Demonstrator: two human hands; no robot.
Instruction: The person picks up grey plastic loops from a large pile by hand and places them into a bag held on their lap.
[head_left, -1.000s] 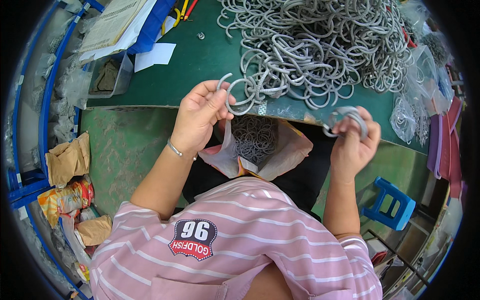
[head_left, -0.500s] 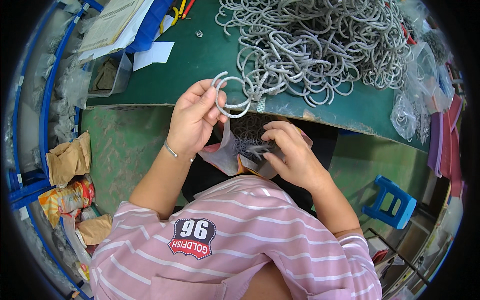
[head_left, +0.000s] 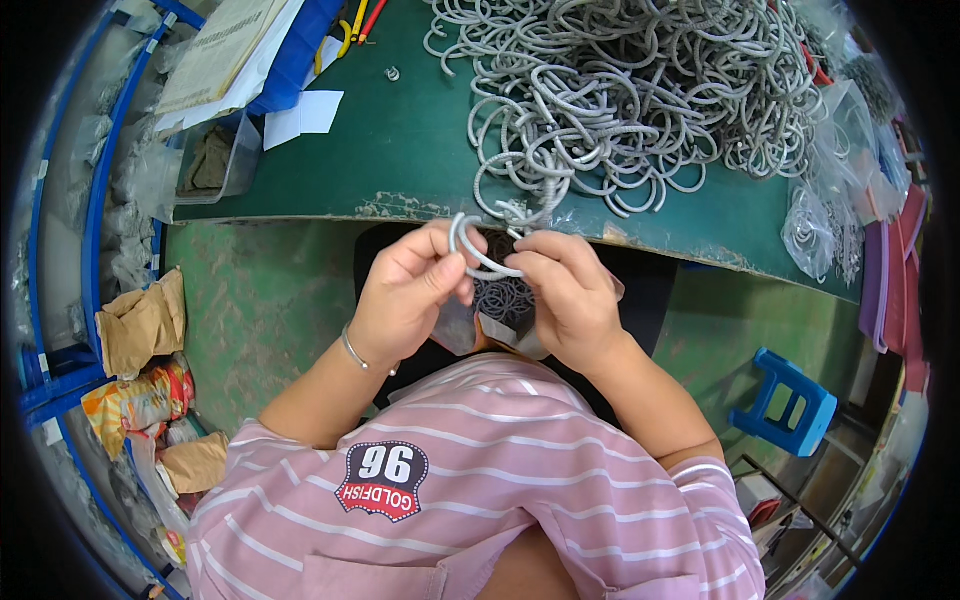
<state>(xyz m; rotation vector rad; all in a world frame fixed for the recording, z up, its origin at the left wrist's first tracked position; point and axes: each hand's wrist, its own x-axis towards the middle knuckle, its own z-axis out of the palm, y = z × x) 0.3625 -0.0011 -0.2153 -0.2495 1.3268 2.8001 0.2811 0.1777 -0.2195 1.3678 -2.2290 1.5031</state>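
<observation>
My left hand (head_left: 412, 285) is closed, pinching open grey rings (head_left: 490, 272) between thumb and fingers just off the table's near edge. At least two curved pieces show, overlapping. My right hand (head_left: 575, 300) is closed too, its thumb and fingertips on the right end of the same rings. Whether a small piece sits in those fingertips is hidden. Below the hands, an opened bag (head_left: 455, 332) on my lap holds many darker grey rings (head_left: 503, 300). A large tangled heap of similar grey rings (head_left: 640, 100) covers the table beyond, reaching its near edge.
The green table (head_left: 400, 150) has a worn front edge. Left on it are a clear plastic bin (head_left: 245, 155), papers (head_left: 305, 118), yellow-handled pliers (head_left: 350, 32) and a small metal part (head_left: 392, 74). Plastic bags (head_left: 810, 235) lie right. A blue stool (head_left: 785, 402) stands on the floor; blue shelving (head_left: 92, 200) lines the left.
My left hand has come down toward me with the rings. My right hand has risen from over the bag and closed on the rings' right end.
</observation>
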